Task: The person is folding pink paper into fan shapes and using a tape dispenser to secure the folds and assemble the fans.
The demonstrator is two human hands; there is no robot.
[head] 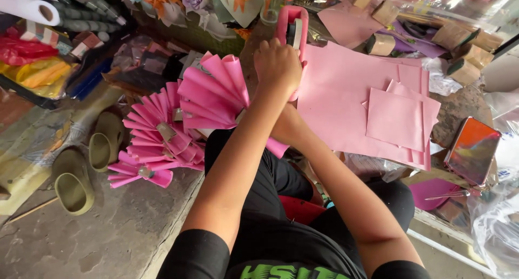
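My left hand (278, 67) reaches forward, fingers curled over the near end of a pink tape dispenser (292, 25) that stands upright on the work surface. My right hand (285, 129) is mostly hidden under my left forearm. It grips the pinched base of a pleated pink paper fan (215, 93), which spreads out to the left. A pink end of the fan pokes out below the wrist.
A heap of finished pink fans (157, 141) lies to the left. Large pink sheets (346, 90) and cut squares (396, 119) lie to the right, with a phone (473, 150) beyond. Two green sandals (74, 183) rest on the floor. Scissors (451, 194) sit on purple paper.
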